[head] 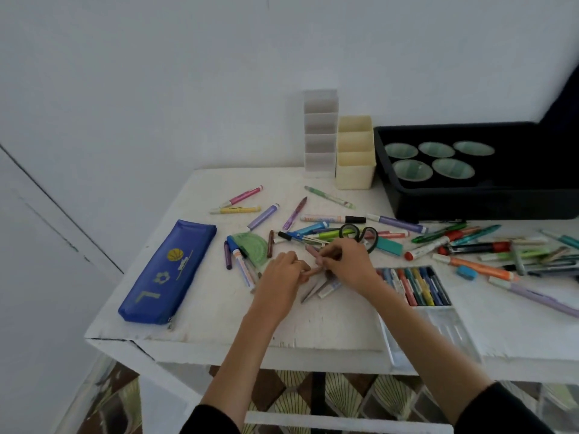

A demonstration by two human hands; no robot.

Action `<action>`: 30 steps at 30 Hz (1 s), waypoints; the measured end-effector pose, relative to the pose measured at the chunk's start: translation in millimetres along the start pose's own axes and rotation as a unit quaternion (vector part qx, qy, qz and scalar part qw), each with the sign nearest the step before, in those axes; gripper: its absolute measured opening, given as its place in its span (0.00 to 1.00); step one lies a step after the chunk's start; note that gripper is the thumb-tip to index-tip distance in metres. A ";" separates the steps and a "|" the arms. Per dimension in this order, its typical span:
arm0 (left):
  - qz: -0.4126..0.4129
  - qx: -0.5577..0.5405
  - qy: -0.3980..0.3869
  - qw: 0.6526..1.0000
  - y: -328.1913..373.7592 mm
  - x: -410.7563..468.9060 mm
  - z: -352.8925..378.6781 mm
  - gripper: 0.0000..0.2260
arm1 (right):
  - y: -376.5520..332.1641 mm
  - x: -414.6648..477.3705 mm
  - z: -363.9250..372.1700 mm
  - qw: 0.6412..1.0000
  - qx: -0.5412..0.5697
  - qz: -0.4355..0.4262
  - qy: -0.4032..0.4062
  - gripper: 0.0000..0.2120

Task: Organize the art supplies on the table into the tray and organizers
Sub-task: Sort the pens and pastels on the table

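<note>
Left hand (282,272), its fingers' (294,265) grasp unclear, meets right hand (347,264) pinching a pink crayon (312,252) near blue pouch (169,270) lettered "L".

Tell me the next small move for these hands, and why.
Probably lift the pink stick that the right hand pinches and carry it to the open crayon box just to its right. It looks like a crayon, and that box holds similar ones. What the left hand holds is too blurred to tell.

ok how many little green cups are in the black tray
5, all in the black tray: back-left cup, back-middle cup, back-right cup, front-left cup, front-right cup. None seems hidden.
</note>
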State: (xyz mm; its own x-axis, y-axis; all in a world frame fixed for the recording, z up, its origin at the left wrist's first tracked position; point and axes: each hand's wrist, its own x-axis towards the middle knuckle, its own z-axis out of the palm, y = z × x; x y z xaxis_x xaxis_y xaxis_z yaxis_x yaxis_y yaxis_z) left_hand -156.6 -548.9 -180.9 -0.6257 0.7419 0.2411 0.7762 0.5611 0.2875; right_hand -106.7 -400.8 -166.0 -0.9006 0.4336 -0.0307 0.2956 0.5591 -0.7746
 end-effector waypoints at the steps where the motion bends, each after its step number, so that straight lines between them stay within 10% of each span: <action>1: -0.005 -0.003 0.012 1.000 0.0 1.1 0.4 0.11 | 0.2 -2.0 -1.8 0.998 0.055 0.010 0.010 0.05; 5: -0.085 -0.059 0.068 0.992 2.1 3.6 -1.3 0.08 | -1.6 -8.0 -21.8 0.958 0.277 0.056 0.037 0.06; 17: -0.188 -0.414 0.098 0.885 86.3 18.5 0.2 0.06 | 48.9 -31.9 -86.9 0.897 0.424 0.068 0.101 0.04; 30: -0.220 -0.292 0.069 0.928 124.1 12.5 41.9 0.07 | 88.0 -62.2 -108.0 0.895 0.421 0.125 0.076 0.10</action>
State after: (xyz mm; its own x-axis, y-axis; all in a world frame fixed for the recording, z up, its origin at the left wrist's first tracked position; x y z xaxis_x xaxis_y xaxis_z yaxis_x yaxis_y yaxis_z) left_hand -64.8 -454.6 -181.1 -0.9075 0.4111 0.0863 0.2937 0.4740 0.8301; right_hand 9.8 -302.2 -164.1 -0.7671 0.5977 -0.2330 0.0795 -0.2719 -0.9590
